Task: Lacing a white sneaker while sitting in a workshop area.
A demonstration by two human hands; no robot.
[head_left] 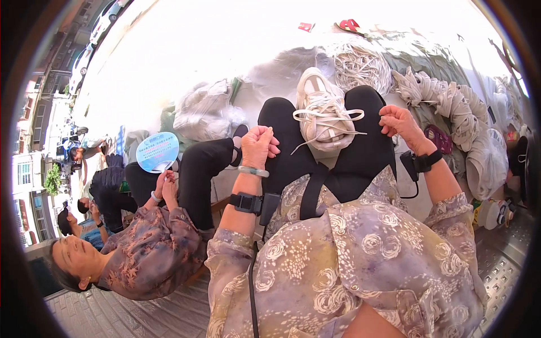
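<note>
A white-and-beige sneaker (322,119) rests between my knees, toe pointing away from me. Its white laces (327,115) form a bow over the tongue, with loops and loose ends hanging to both sides. To its left, my left hand (259,147) is closed above my thigh, fingers curled, apart from the laces. My right hand (401,125) is raised over my right knee, fingertips pressed together, also clear of the shoe. No lace runs to either hand, and nothing shows between the fingers.
Beyond my knees lies a heap of white laces (363,67). Bundled pale shoe parts (451,104) curve along the right. Plastic bags (208,110) lie ahead to the left. A person (152,248) sits close on my left near a blue round fan (158,152).
</note>
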